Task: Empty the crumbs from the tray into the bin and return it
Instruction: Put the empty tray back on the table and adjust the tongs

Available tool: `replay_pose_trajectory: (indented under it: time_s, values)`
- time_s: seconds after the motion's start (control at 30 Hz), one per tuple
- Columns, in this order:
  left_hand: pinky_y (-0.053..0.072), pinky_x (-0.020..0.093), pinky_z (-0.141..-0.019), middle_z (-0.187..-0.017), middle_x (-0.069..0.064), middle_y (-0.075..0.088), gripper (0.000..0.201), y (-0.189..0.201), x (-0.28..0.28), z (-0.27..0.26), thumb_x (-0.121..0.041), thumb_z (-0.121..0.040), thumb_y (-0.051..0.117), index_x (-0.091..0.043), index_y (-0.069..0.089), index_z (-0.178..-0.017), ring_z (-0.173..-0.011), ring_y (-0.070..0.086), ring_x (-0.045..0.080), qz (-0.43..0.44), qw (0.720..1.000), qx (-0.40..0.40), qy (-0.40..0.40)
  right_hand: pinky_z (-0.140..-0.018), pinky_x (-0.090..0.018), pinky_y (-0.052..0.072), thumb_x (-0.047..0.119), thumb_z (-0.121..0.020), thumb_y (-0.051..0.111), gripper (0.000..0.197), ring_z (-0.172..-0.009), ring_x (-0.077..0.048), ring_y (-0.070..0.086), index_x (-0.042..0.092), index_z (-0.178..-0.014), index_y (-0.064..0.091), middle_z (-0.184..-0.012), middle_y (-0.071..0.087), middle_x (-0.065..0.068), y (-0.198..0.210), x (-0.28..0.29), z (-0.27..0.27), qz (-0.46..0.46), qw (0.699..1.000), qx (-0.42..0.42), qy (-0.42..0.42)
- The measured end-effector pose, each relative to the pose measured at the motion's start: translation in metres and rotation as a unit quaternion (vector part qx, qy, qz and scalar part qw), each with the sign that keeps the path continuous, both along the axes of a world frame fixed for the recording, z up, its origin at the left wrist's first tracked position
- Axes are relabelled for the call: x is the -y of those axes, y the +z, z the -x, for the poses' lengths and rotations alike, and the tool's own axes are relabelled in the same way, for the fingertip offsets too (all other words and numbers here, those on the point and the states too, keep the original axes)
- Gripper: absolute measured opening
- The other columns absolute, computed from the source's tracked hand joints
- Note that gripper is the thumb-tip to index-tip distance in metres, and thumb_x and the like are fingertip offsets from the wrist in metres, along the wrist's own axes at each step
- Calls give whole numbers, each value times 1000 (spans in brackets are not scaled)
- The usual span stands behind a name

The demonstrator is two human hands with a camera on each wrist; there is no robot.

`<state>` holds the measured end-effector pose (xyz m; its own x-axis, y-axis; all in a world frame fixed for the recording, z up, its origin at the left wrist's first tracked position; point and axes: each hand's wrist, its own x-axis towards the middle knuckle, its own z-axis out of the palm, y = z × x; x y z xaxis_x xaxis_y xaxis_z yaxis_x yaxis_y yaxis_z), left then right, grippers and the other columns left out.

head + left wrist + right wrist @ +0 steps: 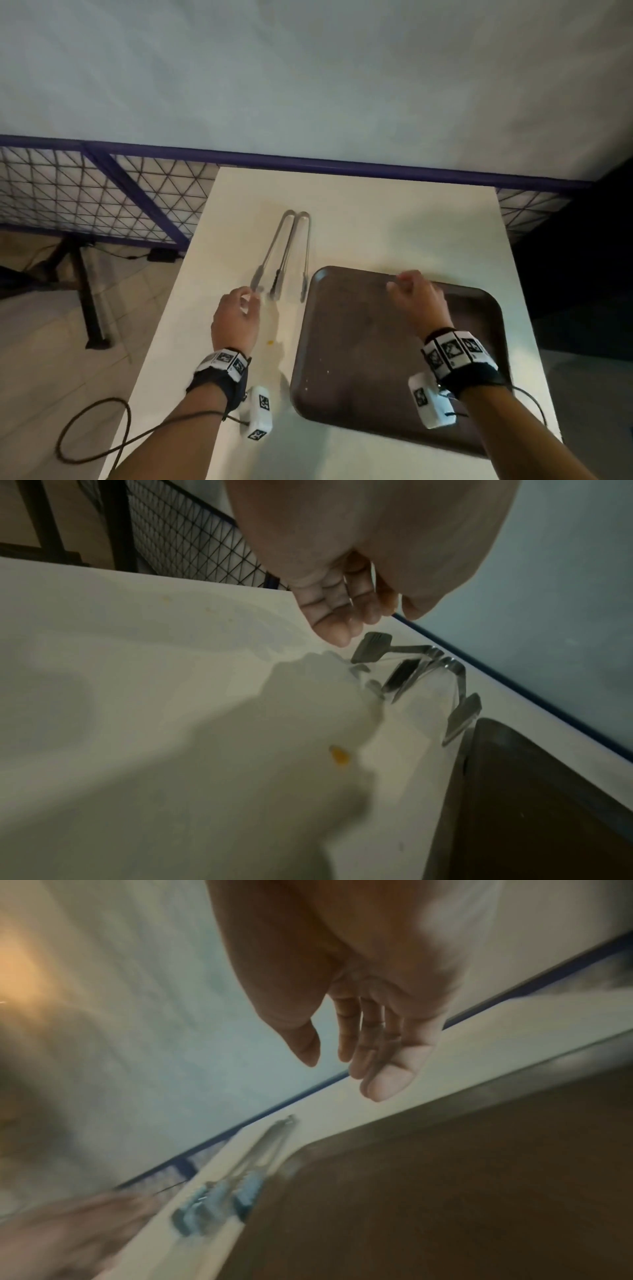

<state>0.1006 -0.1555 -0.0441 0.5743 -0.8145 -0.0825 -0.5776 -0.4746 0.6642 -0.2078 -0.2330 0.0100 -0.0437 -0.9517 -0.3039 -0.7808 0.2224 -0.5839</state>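
Observation:
A dark brown tray (359,342) lies flat on the right half of the white table (394,222), with a few pale crumbs (329,371) on it. My right hand (409,287) hovers over the tray's far part, fingers relaxed and holding nothing; the right wrist view shows those fingers (387,1080) hanging loose above the tray (462,1191). My left hand (246,301) hangs over the table left of the tray, loosely curled and empty, its fingers (335,631) just short of the tongs. No bin shows in any view.
Two metal tongs (284,253) lie side by side on the table just left of the tray, also seen as tongs (411,674) from the left wrist. A yellow crumb (270,341) sits on the table. A mesh fence (85,192) and wall stand behind.

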Motion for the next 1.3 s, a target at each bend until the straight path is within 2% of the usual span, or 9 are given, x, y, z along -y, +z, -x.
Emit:
replay_pose_trajectory:
  time_s: [0.17, 0.3, 0.43, 0.57, 0.73, 0.8, 0.9, 1.03, 1.3]
  values:
    - [45, 39, -89, -125, 13, 51, 43, 1, 48, -20, -28, -95, 60, -18, 54, -136, -108, 59, 36, -80, 995, -7, -62, -81, -31, 44, 45, -85, 54, 34, -103, -25, 60, 25, -112, 56, -112, 66, -1, -12, 35, -108, -56, 997, 25, 55]
    - [47, 41, -90, -125, 13, 47, 40, -9, 74, -35, -28, -96, 54, -22, 50, -136, -105, 60, 37, -139, 981, -10, -132, -88, -37, 48, 41, -85, 55, 42, -107, -30, 58, 17, -120, 53, -119, 62, -7, -28, 52, -165, -83, 994, -4, 68]
    - [45, 38, -77, -117, 8, 48, 28, -22, 89, -45, -32, -94, 49, -22, 51, -120, -93, 60, 35, -179, 969, 9, -173, -75, -33, 45, 29, -87, 56, 37, -106, -33, 59, 9, -117, 51, -116, 60, -12, -38, 70, -197, -104, 990, -69, 67]
    - [47, 42, -89, -127, 8, 48, 41, -32, 92, -48, -28, -94, 49, -25, 48, -134, -105, 59, 38, -189, 963, 8, -194, -69, -32, 43, 17, -85, 58, 30, -104, -33, 59, 7, -113, 52, -111, 60, -12, -41, 83, -212, -130, 983, -112, 61]
    - [48, 42, -91, -126, 5, 52, 41, -39, 91, -47, -28, -96, 46, -28, 50, -137, -107, 60, 37, -163, 971, 8, -175, -66, -30, 45, 3, -81, 58, 5, -99, -34, 62, 5, -84, 55, -86, 52, -11, -43, 90, -215, -157, 976, -138, 68]
    - [48, 41, -89, -124, 5, 53, 41, -38, 89, -49, -26, -96, 45, -28, 50, -137, -106, 60, 37, -153, 972, 11, -177, -65, -31, 46, 1, -79, 56, 12, -96, -35, 62, 6, -72, 47, -84, 50, -10, -42, 90, -215, -155, 978, -125, 69]
    - [46, 42, -89, -127, 6, 53, 45, -30, 85, -53, -20, -97, 44, -28, 48, -141, -106, 61, 36, -144, 974, 14, -175, -65, -32, 44, 2, -80, 53, 7, -89, -32, 58, 6, -84, 48, -90, 52, -11, -35, 89, -210, -134, 982, -113, 72]
    - [47, 42, -86, -117, 5, 56, 45, -7, 77, -47, -16, -97, 46, -26, 49, -140, -99, 63, 32, -90, 980, 22, -178, -70, -34, 46, 7, -85, 49, 18, -87, -31, 54, 5, -101, 54, -91, 50, -9, -17, 79, -187, -87, 988, -100, 80]
    - [47, 41, -91, -127, 5, 56, 41, 40, 31, 27, -15, -96, 52, -22, 49, -136, -106, 62, 28, -59, 972, -1, -226, -76, -38, 51, 13, -88, 47, 21, -90, -28, 57, 10, -104, 60, -97, 63, -8, 14, 24, -86, -40, 994, -84, 54]
